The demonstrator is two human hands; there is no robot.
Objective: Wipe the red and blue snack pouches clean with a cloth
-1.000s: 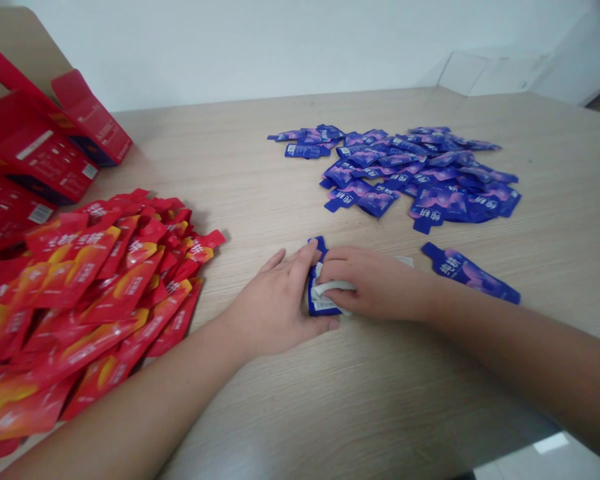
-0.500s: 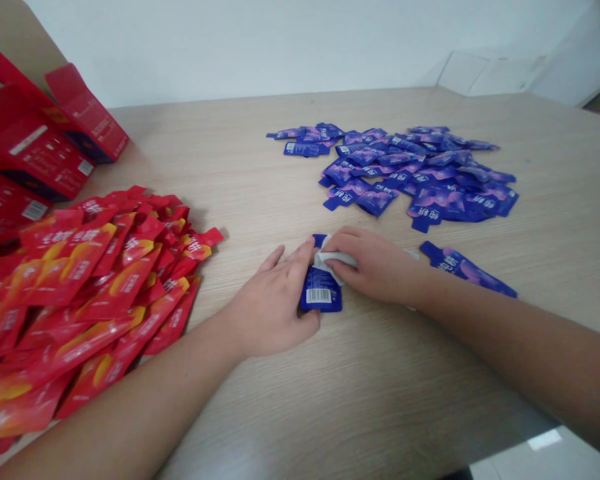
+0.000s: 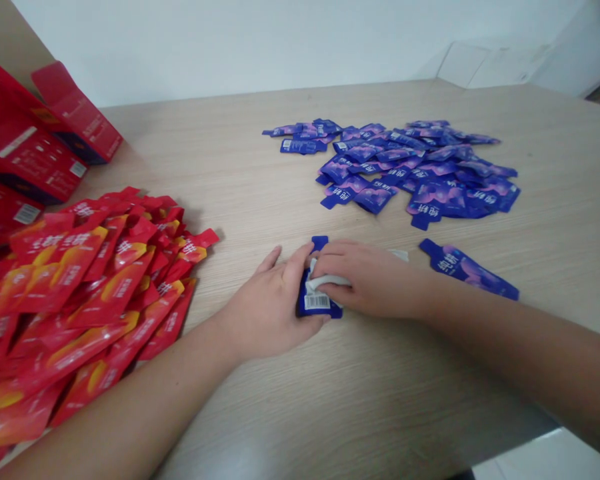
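A blue sachet (image 3: pixel 320 244) lies on the table with its barcode side up, partly covered by my hands. My left hand (image 3: pixel 273 303) grips its left side, the thumb at the lower edge and a finger along the upper part. In my right hand (image 3: pixel 367 277) a white tissue (image 3: pixel 325 281) is pinched and pressed onto the sachet's face. Another end of the tissue shows beyond my right hand. Just beyond my right forearm lies a single blue-purple sachet (image 3: pixel 467 270), its lower edge by the arm.
A large heap of red sachets (image 3: pixel 95 280) covers the left side of the table (image 3: pixel 300 413). Behind it stand open red boxes (image 3: pixel 40 160). Many blue-purple sachets (image 3: pixel 395 157) lie spread at the back, near the wall (image 3: pixel 260 40).
My right hand has slid the tissue down the sachet, towards the barcode, now partly covering it. My left hand keeps holding the sachet in place.
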